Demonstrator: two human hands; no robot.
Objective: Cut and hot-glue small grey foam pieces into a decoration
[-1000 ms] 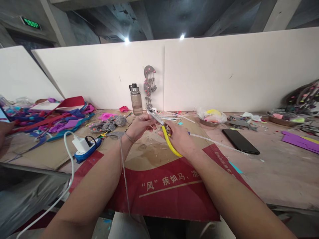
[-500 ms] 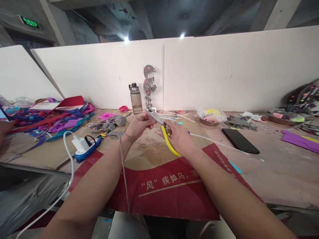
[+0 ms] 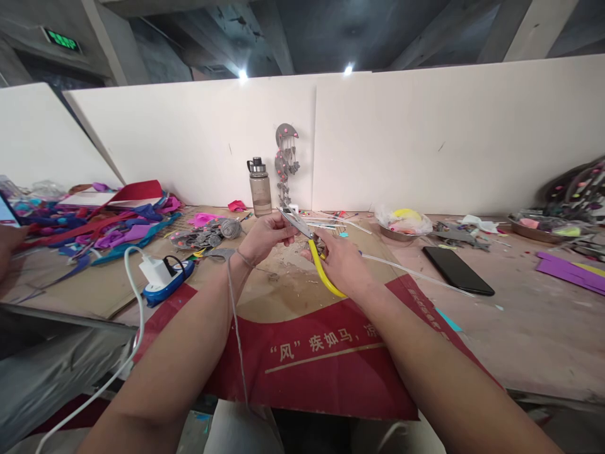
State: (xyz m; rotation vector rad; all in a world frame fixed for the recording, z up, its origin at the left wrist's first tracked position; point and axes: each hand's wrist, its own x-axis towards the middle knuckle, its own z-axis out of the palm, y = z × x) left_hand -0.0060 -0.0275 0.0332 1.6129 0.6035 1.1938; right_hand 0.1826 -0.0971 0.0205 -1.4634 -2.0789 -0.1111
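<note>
My right hand (image 3: 341, 260) grips yellow-handled scissors (image 3: 316, 255), blades pointing up and left toward my left hand. My left hand (image 3: 265, 237) is closed in a pinch just at the blade tips, holding something small that I cannot make out. A thin grey string (image 3: 235, 315) is looped round my left wrist and hangs down past the table's front edge. Both hands hover above a brown and red cardboard sheet (image 3: 302, 353) with white printed characters.
A water bottle (image 3: 259, 188) and a grey hanging ornament (image 3: 285, 165) stand at the white back wall. A black phone (image 3: 457, 270) lies right, a metal bowl (image 3: 401, 228) behind it. A blue power strip with white charger (image 3: 165, 277) and coloured scraps (image 3: 99, 227) lie left.
Hands and scissors stay almost in place; the scissor blades have shifted only slightly at my left fingertips. The view has drifted a little.
</note>
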